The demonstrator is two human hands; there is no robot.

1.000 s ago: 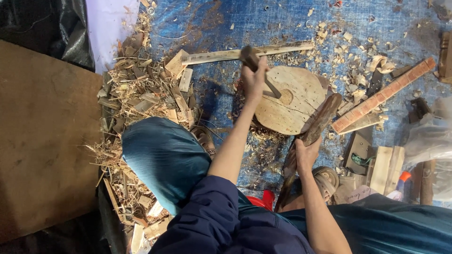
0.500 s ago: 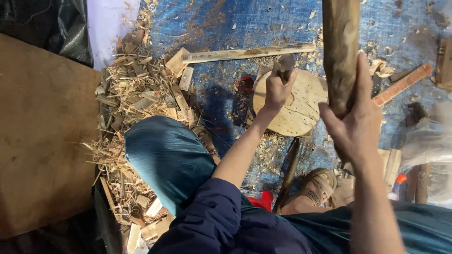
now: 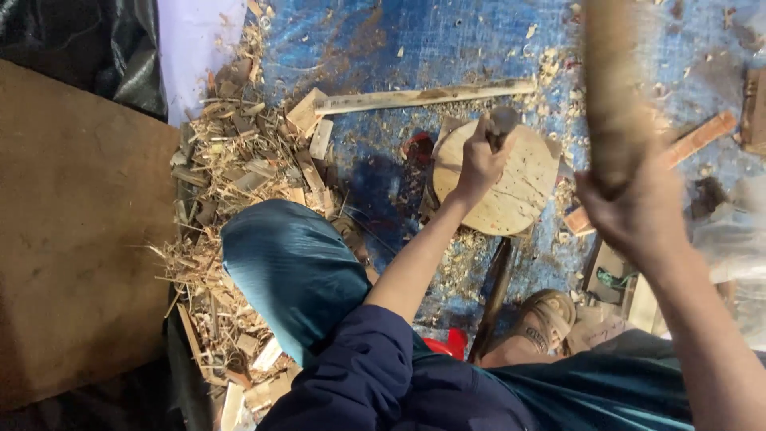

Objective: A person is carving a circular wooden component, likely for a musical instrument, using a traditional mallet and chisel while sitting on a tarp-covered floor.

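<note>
Nearest the camera, the person's navy sleeve (image 3: pixel 383 375) and teal-clad knee (image 3: pixel 291 267) fill the lower middle of the view, with a sandalled foot (image 3: pixel 542 319) to the right of them on the floor.

Just beyond, the right hand (image 3: pixel 630 211) is closed around the lower end of a thick wooden club (image 3: pixel 610 88). The club is blurred with motion. Its long axis runs nearly straight away from the camera, up the picture, and it stands raised well clear of the floor.

Further out and to the left of the club, the left hand (image 3: pixel 479 164) is wrapped shut around a short dark-handled tool (image 3: pixel 501 128), whose head end points away from the person. The blade end is hidden by the hand, so I cannot tell exactly where it meets the wood. This hand rests on a round, pale wooden disc (image 3: pixel 511 183) that lies flat on the floor.

So the tool lies down and to the left of the club's raised head, with the right hand the nearer of the two to the camera.

Left of the disc a heap of wood shavings and offcuts (image 3: pixel 239 183) spreads along a brown board (image 3: pixel 72 239). Farthest off, a long thin wooden slat (image 3: pixel 423 97) lies crosswise on the blue tarp (image 3: pixel 415 40).
</note>
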